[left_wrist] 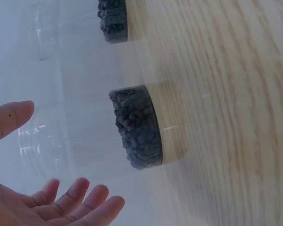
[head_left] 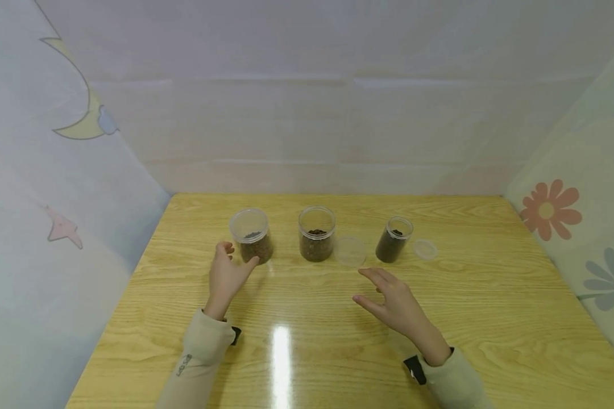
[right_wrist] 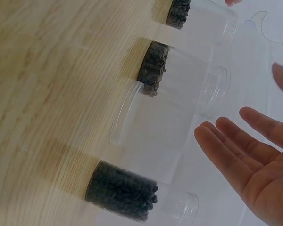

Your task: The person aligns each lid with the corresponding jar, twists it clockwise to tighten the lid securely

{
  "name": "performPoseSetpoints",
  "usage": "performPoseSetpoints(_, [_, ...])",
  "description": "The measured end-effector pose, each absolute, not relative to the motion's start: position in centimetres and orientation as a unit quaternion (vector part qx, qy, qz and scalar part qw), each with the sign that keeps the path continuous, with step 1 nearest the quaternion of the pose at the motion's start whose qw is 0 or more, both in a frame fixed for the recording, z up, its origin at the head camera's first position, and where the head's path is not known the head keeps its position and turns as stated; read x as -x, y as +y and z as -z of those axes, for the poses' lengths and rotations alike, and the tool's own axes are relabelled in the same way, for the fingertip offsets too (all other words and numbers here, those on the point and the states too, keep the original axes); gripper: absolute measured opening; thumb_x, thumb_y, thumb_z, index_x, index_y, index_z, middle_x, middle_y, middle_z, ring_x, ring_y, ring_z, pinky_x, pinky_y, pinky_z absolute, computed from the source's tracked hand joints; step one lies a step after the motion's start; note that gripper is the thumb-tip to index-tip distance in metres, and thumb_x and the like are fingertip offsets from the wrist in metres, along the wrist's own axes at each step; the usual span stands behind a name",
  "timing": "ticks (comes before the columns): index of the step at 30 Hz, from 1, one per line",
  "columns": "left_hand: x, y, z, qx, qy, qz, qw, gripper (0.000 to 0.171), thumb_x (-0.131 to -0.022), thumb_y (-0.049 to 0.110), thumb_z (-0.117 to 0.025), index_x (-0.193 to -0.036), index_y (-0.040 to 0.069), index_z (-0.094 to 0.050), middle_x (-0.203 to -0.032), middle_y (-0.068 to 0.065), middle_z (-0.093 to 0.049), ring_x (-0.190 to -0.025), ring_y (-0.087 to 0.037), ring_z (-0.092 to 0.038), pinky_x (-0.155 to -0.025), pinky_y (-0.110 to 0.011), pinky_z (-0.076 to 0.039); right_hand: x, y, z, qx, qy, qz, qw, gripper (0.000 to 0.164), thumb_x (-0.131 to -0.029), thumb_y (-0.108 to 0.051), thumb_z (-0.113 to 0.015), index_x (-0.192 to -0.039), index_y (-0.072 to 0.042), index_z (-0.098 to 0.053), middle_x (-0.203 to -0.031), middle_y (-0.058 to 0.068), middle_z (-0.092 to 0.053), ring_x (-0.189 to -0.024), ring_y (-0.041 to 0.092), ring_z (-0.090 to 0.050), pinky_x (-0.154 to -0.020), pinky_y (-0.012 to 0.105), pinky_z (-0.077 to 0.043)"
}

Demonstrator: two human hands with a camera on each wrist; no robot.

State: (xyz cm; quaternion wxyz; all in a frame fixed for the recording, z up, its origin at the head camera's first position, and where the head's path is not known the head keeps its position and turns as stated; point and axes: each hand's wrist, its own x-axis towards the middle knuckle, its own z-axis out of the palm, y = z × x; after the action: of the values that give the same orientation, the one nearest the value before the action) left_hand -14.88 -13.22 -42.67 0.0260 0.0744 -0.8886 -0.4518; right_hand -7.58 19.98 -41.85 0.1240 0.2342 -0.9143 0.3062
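My left hand point(head_left: 227, 278) reaches around the near left side of a wide clear jar point(head_left: 256, 245), its thumb and fingers spread apart. In the left wrist view, dark coffee beans point(left_wrist: 138, 129) fill the lower part of that jar, and the fingers look clear of its wall. My right hand point(head_left: 396, 301) hovers over the table with relaxed fingers, holding nothing. Beyond it lie a large clear lid point(head_left: 350, 252) and a narrow jar point(head_left: 391, 245) of dark beans. A second wide jar point(head_left: 316, 244), partly filled with beans, stands open-topped in the middle.
A small translucent lid point(head_left: 425, 249) lies right of the narrow jar. All of this rests on a wood-grain table point(head_left: 317, 352). A pale sheet point(head_left: 327, 125) hangs behind the table's far edge, with printed sheets at both sides.
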Motion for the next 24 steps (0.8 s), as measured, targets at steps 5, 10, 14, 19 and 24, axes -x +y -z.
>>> performPoseSetpoints(5, [13.9,-13.2,42.4,-0.049,-0.901,0.428,0.045,0.048,-0.080,0.024,-0.071,-0.109,-0.008,-0.051,-0.098,-0.023,-0.057,-0.088,-0.033,-0.056,-0.075,-0.042,-0.046,7.7,20.0,42.0,-0.244,-0.910,-0.299,0.149,0.045,-0.077,-0.010,-0.073,-0.117,0.002,-0.058,-0.108,0.015,-0.061,-0.076,0.022,-0.062,-0.060,0.034,-0.053])
performPoseSetpoints(10, [13.0,-12.9,42.2,-0.015,-0.901,0.431,0.042,0.038,-0.079,0.022,-0.071,-0.102,-0.005,-0.057,-0.084,-0.015,-0.060,-0.073,-0.024,-0.057,-0.066,-0.035,-0.047,7.7,20.1,42.0,-0.240,-0.912,-0.297,0.152,0.043,-0.076,-0.009,-0.073,-0.115,0.002,-0.059,-0.105,0.014,-0.063,-0.073,0.019,-0.061,-0.059,0.031,-0.052])
performPoseSetpoints(14, [12.5,-12.3,42.4,0.006,-0.896,0.443,0.035,0.036,-0.079,0.020,-0.072,-0.101,-0.004,-0.058,-0.077,-0.009,-0.057,-0.067,-0.020,-0.055,-0.061,-0.032,-0.047,7.6,20.0,41.9,-0.225,-0.917,-0.301,0.132,0.041,-0.078,-0.009,-0.072,-0.115,0.003,-0.059,-0.099,0.014,-0.063,-0.076,0.024,-0.063,-0.058,0.029,-0.052])
performPoseSetpoints(19, [12.0,-11.3,42.8,0.024,-0.895,0.445,0.025,0.033,-0.077,0.020,-0.073,-0.097,-0.002,-0.059,-0.074,-0.006,-0.056,-0.064,-0.017,-0.053,-0.059,-0.030,-0.046,7.5,20.0,42.0,-0.202,-0.925,-0.306,0.101,0.040,-0.081,-0.010,-0.070,-0.117,0.002,-0.058,-0.096,0.013,-0.064,-0.078,0.026,-0.064,-0.056,0.030,-0.052])
performPoseSetpoints(24, [12.0,-10.5,43.0,0.042,-0.891,0.452,0.015,0.033,-0.076,0.022,-0.075,-0.095,0.000,-0.059,-0.074,-0.005,-0.056,-0.064,-0.015,-0.053,-0.058,-0.029,-0.046,7.5,20.1,42.1,-0.198,-0.927,-0.302,0.101,0.040,-0.081,-0.011,-0.070,-0.117,0.002,-0.058,-0.094,0.013,-0.065,-0.076,0.023,-0.064,-0.056,0.029,-0.052])
